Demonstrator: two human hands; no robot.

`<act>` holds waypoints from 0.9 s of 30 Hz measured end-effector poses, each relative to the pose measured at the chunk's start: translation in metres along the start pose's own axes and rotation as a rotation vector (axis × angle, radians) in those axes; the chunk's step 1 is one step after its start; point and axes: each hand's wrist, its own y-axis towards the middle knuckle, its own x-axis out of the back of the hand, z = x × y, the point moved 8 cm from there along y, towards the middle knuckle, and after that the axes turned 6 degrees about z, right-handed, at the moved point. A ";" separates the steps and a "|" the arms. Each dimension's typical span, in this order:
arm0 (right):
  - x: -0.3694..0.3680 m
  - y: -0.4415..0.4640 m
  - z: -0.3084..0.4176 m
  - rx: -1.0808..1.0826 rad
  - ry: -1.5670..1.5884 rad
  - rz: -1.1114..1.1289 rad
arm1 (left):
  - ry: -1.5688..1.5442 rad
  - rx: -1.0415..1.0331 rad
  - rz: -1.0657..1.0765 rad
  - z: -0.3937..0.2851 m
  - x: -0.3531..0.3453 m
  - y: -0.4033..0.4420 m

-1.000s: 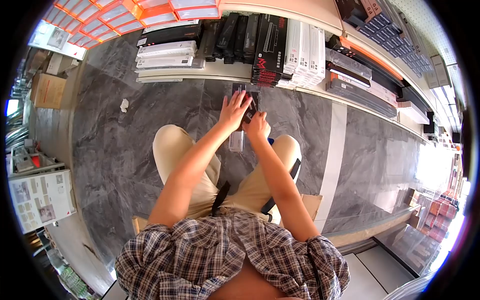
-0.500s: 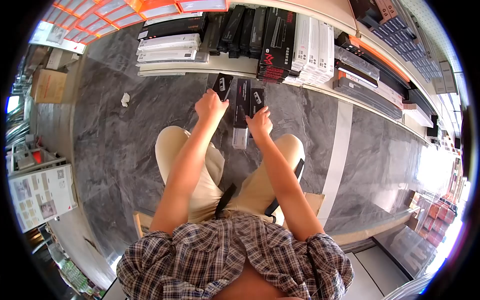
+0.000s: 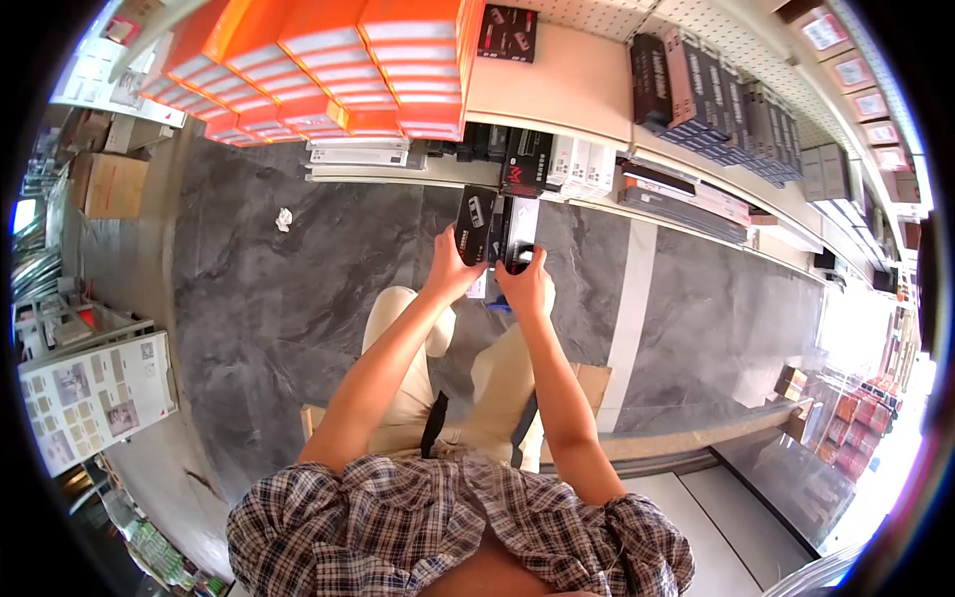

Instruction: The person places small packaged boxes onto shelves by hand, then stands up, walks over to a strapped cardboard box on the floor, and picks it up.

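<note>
My left hand (image 3: 456, 267) is closed on the lower end of a slim black box (image 3: 476, 221) with a light product picture on it. Beside it, my right hand (image 3: 525, 284) grips a second black box (image 3: 521, 227), whose upper face is washed out by glare. The two boxes stand side by side, close together, in front of the low shelf. Below and between the hands, the whitish end of another box (image 3: 477, 289) shows on the floor; the rest is mostly hidden.
Ahead, the bottom shelf holds stacked white boxes (image 3: 358, 157) and black boxes (image 3: 527, 159). An orange compartment rack (image 3: 328, 50) juts out above, at left. More boxes (image 3: 711, 95) line the upper shelf at right. A crumpled white paper (image 3: 285, 219) lies on the grey floor (image 3: 269, 298).
My hands have come closer together, and both boxes now appear raised and larger. The left box has swung nearer the right one. The view has tilted up, showing more of the upper shelf.
</note>
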 end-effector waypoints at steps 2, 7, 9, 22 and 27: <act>0.028 -0.022 0.022 0.023 -0.010 -0.046 | -0.073 0.022 0.034 -0.040 0.023 0.000; 0.085 -0.056 0.080 0.017 -0.015 -0.019 | -0.266 0.132 0.048 -0.105 0.070 -0.002; 0.103 -0.056 0.095 0.022 -0.019 -0.047 | -0.273 0.097 0.033 -0.109 0.077 0.011; 0.138 0.094 0.117 0.051 -0.051 -0.182 | -0.176 -0.003 -0.260 -0.135 0.044 0.138; 0.134 0.173 0.129 0.187 -0.142 -0.239 | -0.120 -0.066 -0.374 -0.114 0.015 0.194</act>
